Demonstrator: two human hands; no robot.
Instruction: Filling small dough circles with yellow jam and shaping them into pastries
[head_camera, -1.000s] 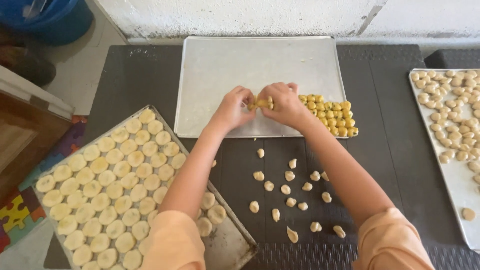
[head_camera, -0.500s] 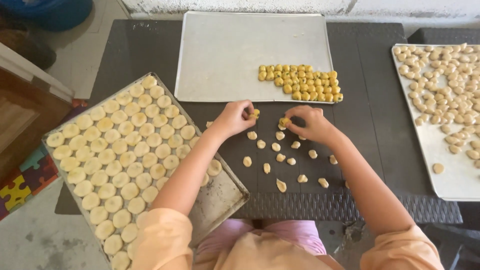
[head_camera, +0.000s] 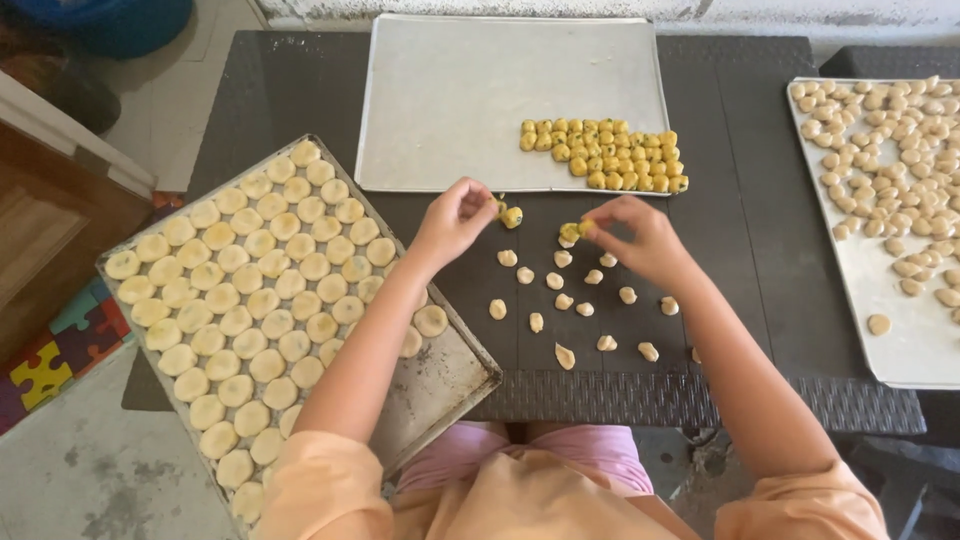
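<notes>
Now L hand (head_camera: 458, 218) pinches yellow dough ball (head_camera: 512, 216), R hand (head_camera: 640, 238) pinches another (head_camera: 570, 231); both lifted since 0.5 s ago.

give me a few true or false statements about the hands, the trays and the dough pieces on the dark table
1. The left hand pinches a small yellow filled dough piece at its fingertips. True.
2. The middle flat metal tray is completely covered with pieces. False: only a block of small yellow pieces sits at its near right corner.
3. The right hand rests on the right-side tray of pale shaped pieces. False: it is above the dark table, holding a small yellow piece.
4. The left tray of round flat dough discs sticks out over the table edge. True.
5. Loose pale dough pieces lie on the table between the arms. True.
</notes>
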